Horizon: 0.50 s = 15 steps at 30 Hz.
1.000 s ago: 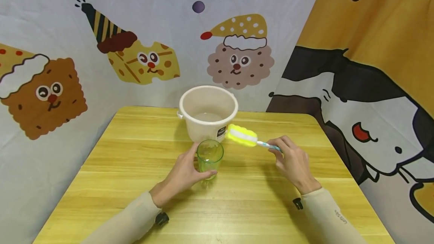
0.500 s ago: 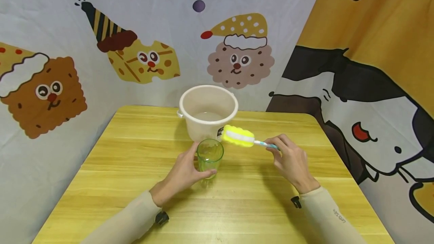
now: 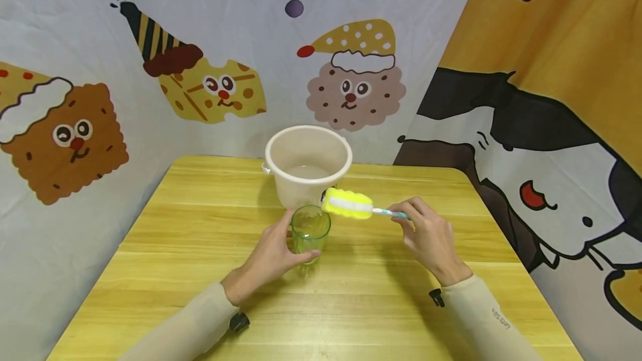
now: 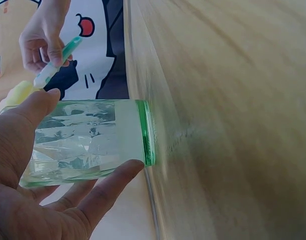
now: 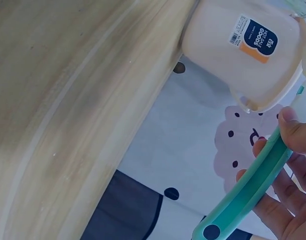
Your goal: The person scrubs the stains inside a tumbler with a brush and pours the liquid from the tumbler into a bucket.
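My left hand (image 3: pixel 271 258) grips a clear green glass (image 3: pixel 311 233) from its left side, thumb in front and fingers behind. The glass stands upright on the table, and the left wrist view shows the faceted wall of the glass (image 4: pixel 87 140) between thumb and fingers. In my right hand (image 3: pixel 431 241) is the teal-and-white handle (image 5: pixel 253 185) of a sponge brush, pinched between thumb and fingers. The yellow and white sponge head (image 3: pixel 347 204) points left, held in the air above and just right of the glass rim.
Behind the glass stands a cream bucket (image 3: pixel 288 188) with some liquid at its bottom and a label (image 5: pixel 260 37) on its side. Both stand on a wooden table (image 3: pixel 200 227). Cartoon-printed cloth (image 3: pixel 215 4) hangs behind the table and along its sides.
The right hand has shifted slightly left, carrying the brush, so the sponge head is now closer to the glass rim. The left hand and glass hold their place.
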### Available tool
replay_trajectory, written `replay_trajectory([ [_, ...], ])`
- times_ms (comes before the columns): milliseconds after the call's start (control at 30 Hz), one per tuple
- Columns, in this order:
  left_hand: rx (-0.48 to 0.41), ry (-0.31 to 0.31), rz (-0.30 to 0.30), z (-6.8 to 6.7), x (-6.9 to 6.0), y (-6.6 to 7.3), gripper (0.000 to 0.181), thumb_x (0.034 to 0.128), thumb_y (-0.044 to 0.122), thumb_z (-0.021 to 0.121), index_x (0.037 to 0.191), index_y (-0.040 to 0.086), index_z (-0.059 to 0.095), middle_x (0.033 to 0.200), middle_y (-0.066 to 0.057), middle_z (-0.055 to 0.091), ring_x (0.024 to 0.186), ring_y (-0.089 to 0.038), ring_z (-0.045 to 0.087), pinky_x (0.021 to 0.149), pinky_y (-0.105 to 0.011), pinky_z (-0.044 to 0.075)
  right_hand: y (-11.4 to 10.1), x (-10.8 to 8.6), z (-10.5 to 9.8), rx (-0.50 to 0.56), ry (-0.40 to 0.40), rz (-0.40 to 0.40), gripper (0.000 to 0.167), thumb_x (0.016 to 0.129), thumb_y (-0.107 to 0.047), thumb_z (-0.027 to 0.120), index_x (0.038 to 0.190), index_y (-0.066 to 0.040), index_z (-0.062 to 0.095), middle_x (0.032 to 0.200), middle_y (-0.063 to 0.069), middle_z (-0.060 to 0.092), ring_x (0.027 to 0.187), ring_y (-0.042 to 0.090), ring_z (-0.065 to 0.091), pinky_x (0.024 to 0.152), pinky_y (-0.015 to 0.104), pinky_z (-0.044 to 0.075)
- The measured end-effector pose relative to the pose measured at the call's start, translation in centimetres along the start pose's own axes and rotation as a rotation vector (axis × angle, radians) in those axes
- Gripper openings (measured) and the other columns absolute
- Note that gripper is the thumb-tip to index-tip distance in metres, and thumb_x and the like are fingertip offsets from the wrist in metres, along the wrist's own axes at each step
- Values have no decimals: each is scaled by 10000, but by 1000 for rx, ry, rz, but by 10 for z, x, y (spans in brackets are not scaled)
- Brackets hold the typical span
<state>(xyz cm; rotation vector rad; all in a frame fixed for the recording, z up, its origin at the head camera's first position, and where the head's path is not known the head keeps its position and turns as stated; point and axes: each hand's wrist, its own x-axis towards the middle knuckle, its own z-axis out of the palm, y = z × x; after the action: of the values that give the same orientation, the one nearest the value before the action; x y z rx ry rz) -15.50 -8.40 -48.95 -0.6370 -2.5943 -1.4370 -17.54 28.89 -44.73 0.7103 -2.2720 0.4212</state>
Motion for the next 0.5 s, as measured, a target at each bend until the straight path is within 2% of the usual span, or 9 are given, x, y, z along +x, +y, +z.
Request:
replay_trajectory([
  [167, 3, -1, -7, 0, 0, 1, 1159, 845, 260, 1090, 1775, 143, 408, 1572, -136, 743, 1398, -334, 774, 1100, -505, 704, -2, 2, -2, 10, 6, -13, 318, 902, 17, 972, 1133, -174, 864, 1023, 22, 792, 596, 64, 505, 452, 151, 282],
  [400, 18, 6, 3, 0, -2, 1, 1181, 845, 277, 1087, 1784, 141, 385, 1598, -198, 716, 1443, -403, 744, 1165, -605, 657, -2, 4, -2, 36, -8, -6, 277, 937, 14, 941, 1132, -168, 867, 1018, 31, 787, 606, 117, 565, 444, 170, 292],
  [500, 26, 6, 6, 1, -2, 1, 1180, 847, 282, 1085, 1785, 152, 382, 1606, -222, 701, 1419, -417, 754, 1142, -603, 670, -3, 4, -3, 38, -13, -4, 267, 940, 16, 938, 1129, -159, 869, 1018, 37, 785, 613, 126, 575, 441, 177, 300],
])
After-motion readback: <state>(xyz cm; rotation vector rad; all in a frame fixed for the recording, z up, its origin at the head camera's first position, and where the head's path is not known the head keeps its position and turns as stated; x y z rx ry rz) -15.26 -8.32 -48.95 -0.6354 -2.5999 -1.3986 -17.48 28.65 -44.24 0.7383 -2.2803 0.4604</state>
